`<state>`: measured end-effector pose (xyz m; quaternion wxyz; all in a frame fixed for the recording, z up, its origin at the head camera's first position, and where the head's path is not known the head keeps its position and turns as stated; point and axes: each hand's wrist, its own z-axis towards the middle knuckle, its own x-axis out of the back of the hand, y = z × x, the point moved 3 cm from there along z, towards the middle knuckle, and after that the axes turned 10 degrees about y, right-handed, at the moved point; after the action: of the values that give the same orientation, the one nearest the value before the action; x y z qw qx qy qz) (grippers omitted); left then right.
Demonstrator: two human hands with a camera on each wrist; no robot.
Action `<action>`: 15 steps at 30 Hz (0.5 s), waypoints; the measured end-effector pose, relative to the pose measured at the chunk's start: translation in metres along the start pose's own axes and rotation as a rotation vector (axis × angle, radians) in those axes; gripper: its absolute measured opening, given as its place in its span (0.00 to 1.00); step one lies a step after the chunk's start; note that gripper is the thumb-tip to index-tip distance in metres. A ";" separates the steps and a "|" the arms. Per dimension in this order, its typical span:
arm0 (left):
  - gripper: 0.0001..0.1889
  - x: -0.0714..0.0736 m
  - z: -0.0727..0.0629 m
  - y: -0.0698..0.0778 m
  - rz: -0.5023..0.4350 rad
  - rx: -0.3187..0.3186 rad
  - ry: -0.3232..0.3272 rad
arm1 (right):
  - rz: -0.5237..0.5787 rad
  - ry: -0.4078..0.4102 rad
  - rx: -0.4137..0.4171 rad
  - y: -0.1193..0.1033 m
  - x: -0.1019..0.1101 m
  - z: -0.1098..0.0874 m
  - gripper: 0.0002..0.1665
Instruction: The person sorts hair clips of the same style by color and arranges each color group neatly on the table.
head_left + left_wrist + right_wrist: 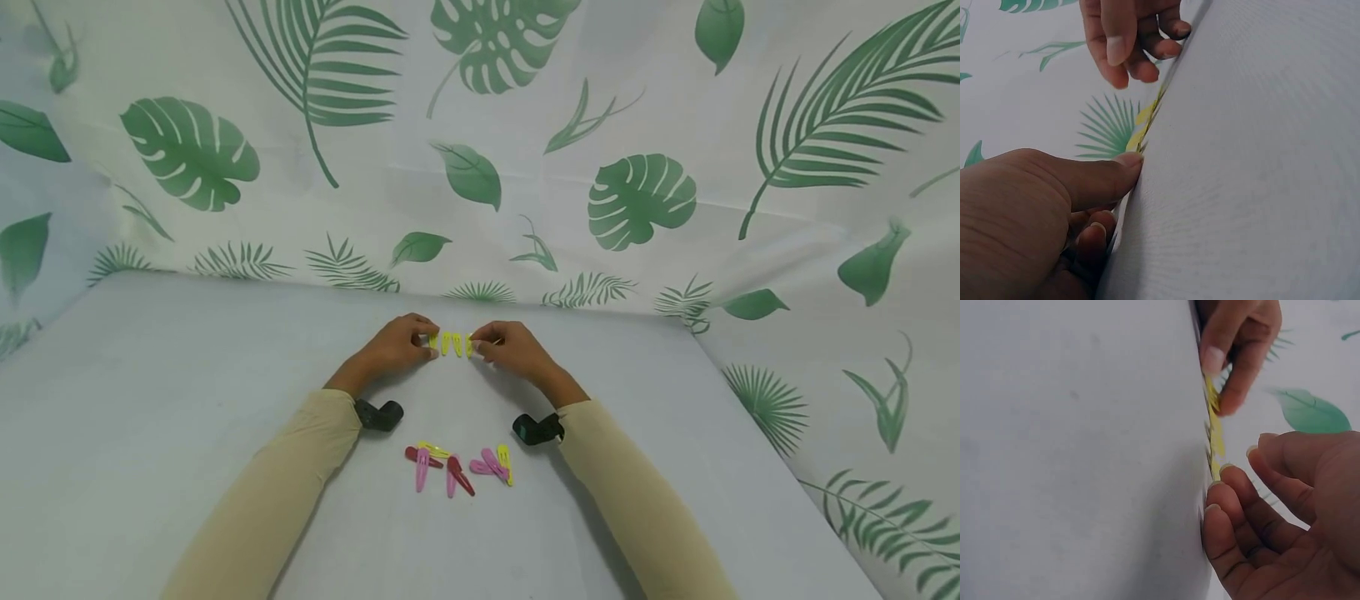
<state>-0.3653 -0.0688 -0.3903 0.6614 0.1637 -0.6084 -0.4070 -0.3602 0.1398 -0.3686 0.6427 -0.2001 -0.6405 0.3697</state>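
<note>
Several yellow hair clips stand side by side in a short row toward the back of the table, with one inner yellow hair clip (457,344) between the two hands. My left hand (396,344) pinches the leftmost yellow hair clip (432,341) between thumb and finger, as the right wrist view also shows. At the row's other end, my right hand (517,348) has its fingertips at the rightmost yellow hair clip (469,346). Its thumb (1297,456) is apart from the loosely bent fingers in the right wrist view. Seen edge-on, the clips (1137,137) partly hide one another in the left wrist view.
Nearer the body lies a loose group of hair clips: pink (422,469), dark red (461,477) and yellow (505,463), some overlapping. They rest on a white table (360,517). A leaf-patterned cloth (540,208) rises behind the table and along its sides.
</note>
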 end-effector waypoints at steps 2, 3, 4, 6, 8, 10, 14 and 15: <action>0.25 0.000 0.000 0.000 -0.002 -0.006 0.004 | 0.004 -0.007 0.031 -0.002 0.000 -0.005 0.12; 0.25 0.000 0.001 -0.001 -0.002 -0.009 0.006 | 0.003 -0.008 0.049 -0.003 0.000 -0.007 0.12; 0.25 0.000 0.001 -0.001 -0.002 -0.011 0.007 | 0.004 -0.009 0.061 -0.004 -0.001 -0.009 0.11; 0.25 0.000 0.001 -0.001 -0.003 -0.015 0.009 | 0.009 -0.012 0.092 -0.007 -0.001 -0.013 0.11; 0.25 0.001 0.000 -0.001 0.001 -0.017 0.011 | 0.012 -0.020 0.122 -0.010 -0.003 -0.016 0.10; 0.25 0.001 0.000 -0.001 0.004 -0.016 0.012 | 0.022 -0.033 0.141 -0.012 -0.005 -0.018 0.10; 0.25 0.001 -0.001 -0.001 0.002 -0.021 0.013 | 0.048 -0.076 0.164 -0.012 -0.009 -0.024 0.10; 0.25 0.001 -0.001 0.000 0.000 -0.023 0.012 | 0.056 -0.089 0.170 -0.013 -0.010 -0.026 0.10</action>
<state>-0.3649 -0.0698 -0.3899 0.6670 0.1585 -0.5996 -0.4129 -0.3310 0.1300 -0.3682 0.6176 -0.1458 -0.6289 0.4492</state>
